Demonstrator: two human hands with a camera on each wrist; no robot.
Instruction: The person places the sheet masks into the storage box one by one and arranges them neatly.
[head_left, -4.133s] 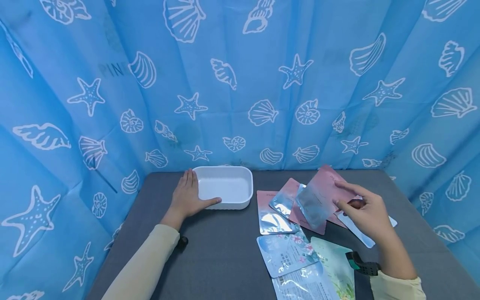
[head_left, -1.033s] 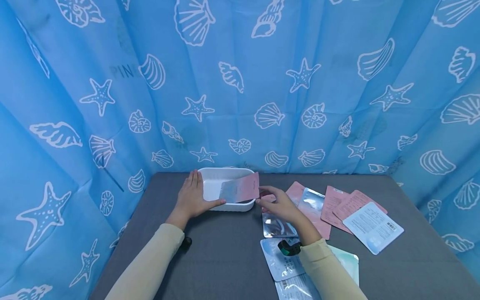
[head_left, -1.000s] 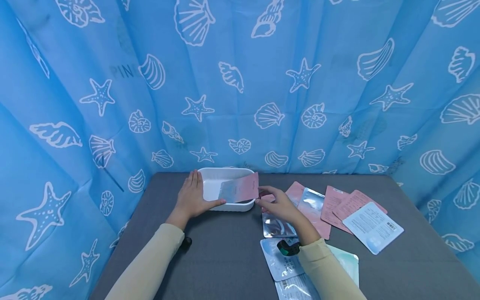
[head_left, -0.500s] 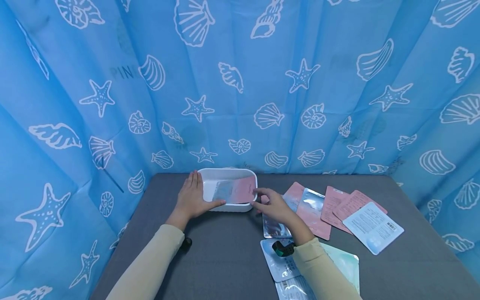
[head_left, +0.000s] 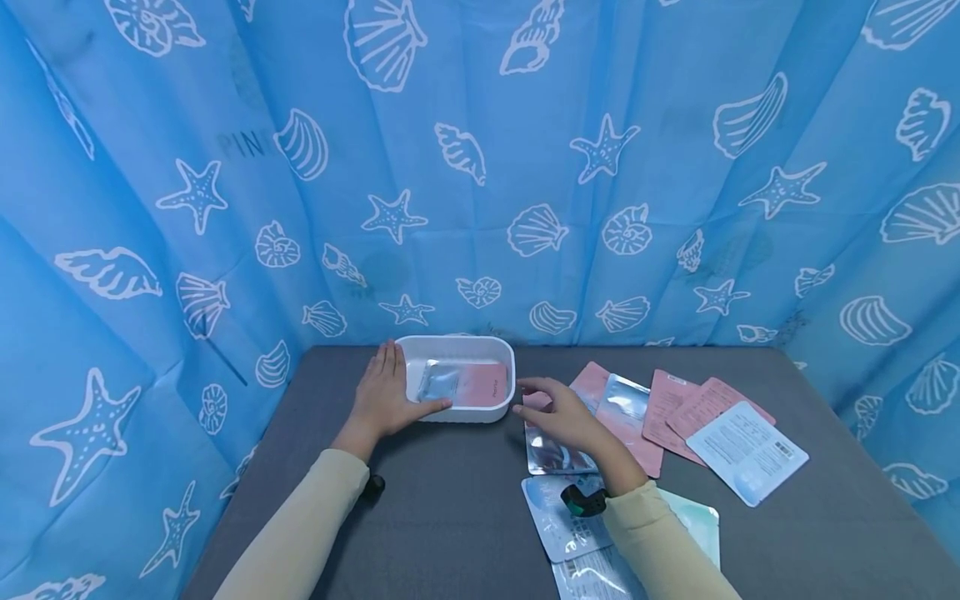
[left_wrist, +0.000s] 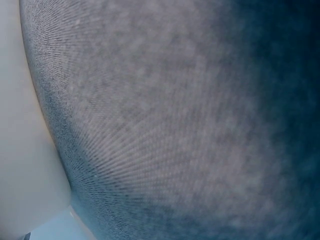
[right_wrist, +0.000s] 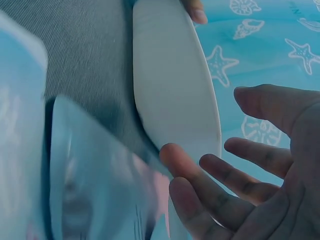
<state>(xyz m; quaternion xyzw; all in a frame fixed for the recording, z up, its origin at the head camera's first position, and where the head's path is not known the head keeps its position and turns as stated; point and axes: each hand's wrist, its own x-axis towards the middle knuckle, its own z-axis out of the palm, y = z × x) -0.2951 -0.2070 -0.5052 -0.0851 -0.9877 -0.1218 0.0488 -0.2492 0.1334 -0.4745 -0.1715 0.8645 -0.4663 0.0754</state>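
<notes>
A white rectangular plastic tray [head_left: 416,354] stands near the back edge of the table. Inside it lies a pink and silver sheet mask packet [head_left: 480,385]. My left hand [head_left: 381,398] rests against the tray's left side with straight fingers, the thumb along its front rim. Just off the tray's right end is my right hand [head_left: 558,412], holding nothing. In the right wrist view its fingers [right_wrist: 220,192] are spread and loosely bent beside the tray wall [right_wrist: 172,75]. The left wrist view shows mostly blurred cloth.
Right of the tray lie several pink and silver packets [head_left: 633,429]. Farther right are pink packets [head_left: 667,404] and a light blue one [head_left: 747,454]. Near the front are blue packets [head_left: 551,521] and a green one [head_left: 697,521], partly under the right forearm. A shell-print curtain [head_left: 480,167] hangs behind.
The right hand has brought the pink packet left from the pile and let go of it; the packet has settled flat in the tray. The hand has drawn slightly right. The left hand has stayed.
</notes>
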